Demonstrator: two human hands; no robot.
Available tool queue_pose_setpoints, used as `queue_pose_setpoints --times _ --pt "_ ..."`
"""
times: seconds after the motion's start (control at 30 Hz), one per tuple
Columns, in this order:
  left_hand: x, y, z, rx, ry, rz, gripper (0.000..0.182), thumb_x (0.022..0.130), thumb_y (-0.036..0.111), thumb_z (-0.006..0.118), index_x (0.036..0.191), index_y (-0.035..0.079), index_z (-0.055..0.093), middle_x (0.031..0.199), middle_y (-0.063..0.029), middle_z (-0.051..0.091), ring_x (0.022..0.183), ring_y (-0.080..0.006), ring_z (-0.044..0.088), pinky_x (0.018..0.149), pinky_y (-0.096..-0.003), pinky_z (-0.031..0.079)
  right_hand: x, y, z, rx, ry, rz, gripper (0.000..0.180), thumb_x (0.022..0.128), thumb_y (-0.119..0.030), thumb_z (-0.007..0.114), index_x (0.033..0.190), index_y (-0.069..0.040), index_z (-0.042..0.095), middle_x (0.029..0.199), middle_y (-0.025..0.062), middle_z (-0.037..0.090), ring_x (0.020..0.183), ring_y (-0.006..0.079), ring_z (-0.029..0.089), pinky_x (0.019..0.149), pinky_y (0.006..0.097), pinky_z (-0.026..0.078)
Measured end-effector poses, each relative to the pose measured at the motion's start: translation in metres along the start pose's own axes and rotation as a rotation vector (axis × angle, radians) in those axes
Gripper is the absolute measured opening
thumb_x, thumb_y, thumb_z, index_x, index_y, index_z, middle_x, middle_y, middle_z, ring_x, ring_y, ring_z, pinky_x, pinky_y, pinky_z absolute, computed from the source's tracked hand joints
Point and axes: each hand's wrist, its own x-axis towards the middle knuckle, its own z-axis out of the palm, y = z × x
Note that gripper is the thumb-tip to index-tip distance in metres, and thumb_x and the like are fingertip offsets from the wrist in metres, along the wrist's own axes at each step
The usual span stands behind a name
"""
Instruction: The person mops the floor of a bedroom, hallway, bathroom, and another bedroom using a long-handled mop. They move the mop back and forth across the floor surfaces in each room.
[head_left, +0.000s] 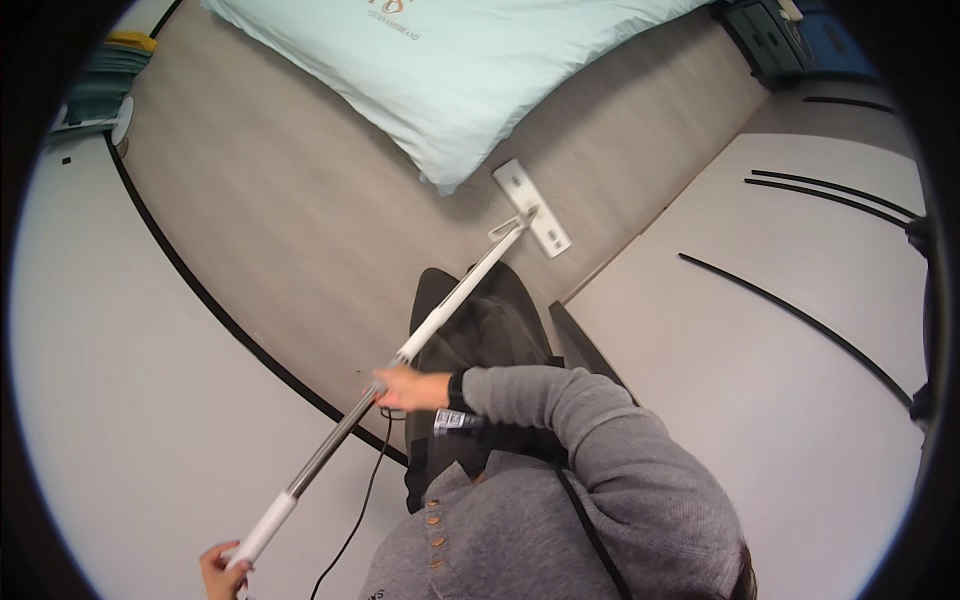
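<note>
A flat mop with a white and metal pole (330, 450) slants from the lower left up to its white rectangular head (531, 208) on the wood-look floor. My right hand (405, 388) is closed around the middle of the pole, where the metal tube meets the upper white section; it looks slightly blurred. At the lower left, my left hand (225, 571) grips the white handle end. The mop head rests just right of the hanging corner of a pale green bedcover (450, 135). Its underside is hidden.
White panels with black strip handles (795, 311) stand on the right. A white surface with a black edge (247, 341) borders the floor on the left. Dark drawers (761, 37) stand at the upper right, a white round base (124, 120) at the upper left. A black cable (367, 499) hangs beside me.
</note>
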Motion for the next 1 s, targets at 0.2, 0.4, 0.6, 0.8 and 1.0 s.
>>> queue_pose_setpoints --times 0.2,0.4,0.6,0.8,1.0 --pt "0.114 0.088 0.208 -0.251 -0.429 0.208 0.03 0.071 0.014 0.066 0.096 0.0 0.058 0.068 -0.0061 0.06 0.047 -0.0066 0.049 0.037 -0.0179 0.036 -0.076 -0.245 -0.114 -0.038 -0.096 -0.499 0.025 0.081 -0.006 0.049 0.101 0.003 0.036 0.092 0.0162 0.046 0.082 0.0333 0.052 0.069 0.0499 0.046" --pt "0.139 0.252 0.456 -0.378 -0.942 0.521 0.037 0.08 0.016 0.057 0.113 0.001 0.049 0.072 -0.001 0.052 0.05 -0.0047 0.046 0.041 -0.0179 0.035 -0.152 -0.401 -0.17 -0.559 0.833 -1.437 0.02 0.075 -0.005 0.056 0.087 0.007 0.045 0.067 0.0114 0.053 0.054 0.021 0.055 0.046 0.0326 0.046" --pt "0.098 0.324 0.548 0.014 -0.525 1.098 0.028 0.079 0.022 0.053 0.097 0.001 0.054 0.082 -0.0236 0.058 0.078 -0.0388 0.056 0.069 -0.0433 0.044 -0.234 -0.418 -0.169 -0.258 0.371 -1.222 0.029 0.082 -0.002 0.045 0.105 0.007 0.03 0.081 0.019 0.052 0.062 0.0259 0.058 0.052 0.0361 0.052" --pt "0.094 0.212 0.472 -0.058 -0.545 1.121 0.027 0.08 0.018 0.051 0.099 -0.002 0.052 0.08 -0.0242 0.058 0.078 -0.0396 0.055 0.068 -0.0424 0.044 -0.193 -0.395 -0.193 -0.211 0.518 -1.039 0.028 0.086 -0.013 0.045 0.102 0.006 0.032 0.096 0.0221 0.049 0.076 0.0307 0.058 0.065 0.0413 0.053" --pt "0.097 0.005 0.336 -0.163 -0.424 0.901 0.037 0.08 0.015 0.054 0.113 0.0 0.05 0.086 -0.0214 0.06 0.077 -0.0313 0.059 0.068 -0.0336 0.045 -0.067 -0.266 -0.197 -0.564 0.604 -1.152 0.014 0.08 -0.014 0.047 0.078 0.0 0.044 0.064 0.0121 0.048 0.051 0.0195 0.049 0.047 0.0314 0.045"
